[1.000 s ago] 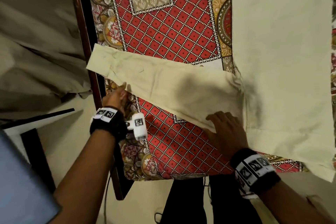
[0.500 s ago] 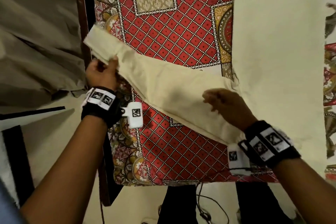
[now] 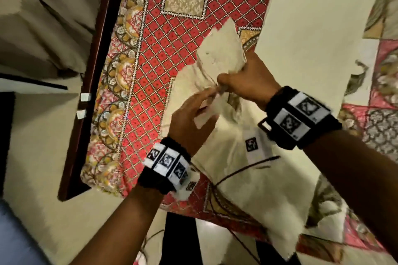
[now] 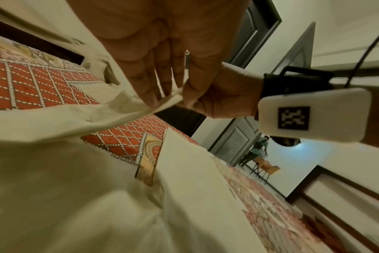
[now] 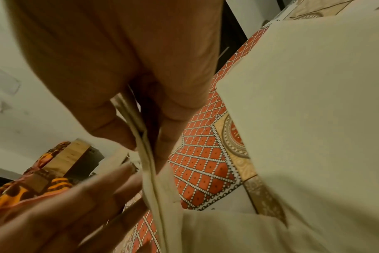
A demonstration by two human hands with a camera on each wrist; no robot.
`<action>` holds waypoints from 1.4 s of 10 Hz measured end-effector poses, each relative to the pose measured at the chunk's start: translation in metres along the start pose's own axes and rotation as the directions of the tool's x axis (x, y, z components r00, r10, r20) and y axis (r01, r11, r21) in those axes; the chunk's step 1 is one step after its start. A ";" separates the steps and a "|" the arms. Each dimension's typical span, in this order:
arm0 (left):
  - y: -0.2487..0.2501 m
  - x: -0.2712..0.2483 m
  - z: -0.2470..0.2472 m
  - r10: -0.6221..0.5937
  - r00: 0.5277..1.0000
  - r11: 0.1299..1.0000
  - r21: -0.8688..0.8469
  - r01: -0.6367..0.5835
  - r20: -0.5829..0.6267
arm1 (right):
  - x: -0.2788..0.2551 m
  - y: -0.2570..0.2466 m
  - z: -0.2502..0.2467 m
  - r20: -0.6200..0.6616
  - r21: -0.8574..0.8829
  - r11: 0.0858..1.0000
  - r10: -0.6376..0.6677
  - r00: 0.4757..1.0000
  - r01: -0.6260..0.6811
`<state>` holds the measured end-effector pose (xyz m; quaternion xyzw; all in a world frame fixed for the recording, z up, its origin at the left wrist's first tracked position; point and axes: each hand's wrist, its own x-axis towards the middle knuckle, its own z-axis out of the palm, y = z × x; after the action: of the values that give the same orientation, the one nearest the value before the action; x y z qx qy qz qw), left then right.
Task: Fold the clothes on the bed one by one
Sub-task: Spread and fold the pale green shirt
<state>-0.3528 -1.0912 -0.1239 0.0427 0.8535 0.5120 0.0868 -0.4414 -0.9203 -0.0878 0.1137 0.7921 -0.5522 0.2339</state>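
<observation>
So your right hand (image 3: 247, 84) has its thumb and fingers (image 5: 173, 106) clamped on the doubled edge of the cream sleeve (image 3: 219, 58), and you can see the stacked seam pinched tight in the right wrist view. Your left hand (image 3: 191, 118) is right beside it with its fingers (image 4: 154, 85) nearly straight and a bit apart, the cloth edge running across the tips. Whether they're actually nipping the fabric or just steadying it, I can't tell, it's blurry.

What changed: a second ago that sleeve was stretched flat out toward the bed's edge, your left hand down at the cuff end and your right hand flat near the shoulder. Half a second ago the left had started lifting the cuff. Now the cuff end is up off the bed and brought in over your fingers, both hands meeting in the middle. I'd say the sleeve fold-in is underway, not finished, and the shirt itself is early in its folding.

Moving out from your fingers: the body of the cream shirt (image 3: 312, 38) lies spread just beyond and to the right of them, on the red patterned bedspread (image 3: 168, 32), which shows bare to the left. Past that, the dark wooden bed frame (image 3: 101, 49).

Count: two hands, one sleeve in them, one cream shirt that I can make out, one bedspread. If there are other clothes, they're not clearly in view.
</observation>
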 end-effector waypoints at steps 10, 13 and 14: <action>0.006 -0.148 0.195 -0.797 0.511 -0.368 -0.930 0.010 0.321 | 0.084 0.085 -0.259 0.183 0.323 0.937 0.074 0.980 -0.131; -0.001 -0.136 0.220 -0.861 0.370 -0.395 -0.917 -0.057 0.348 | 0.119 0.095 -0.233 -0.146 -0.129 0.949 0.271 0.952 -0.289; 0.009 -0.138 0.209 -0.852 0.292 -0.432 -0.898 0.078 0.435 | 0.138 0.112 -0.240 -0.266 -0.297 0.904 0.231 0.936 -0.307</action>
<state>-0.1772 -0.9283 -0.1981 -0.6306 0.0871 0.7664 0.0860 -0.5708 -0.6674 -0.1812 0.2429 0.8719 -0.3557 0.2330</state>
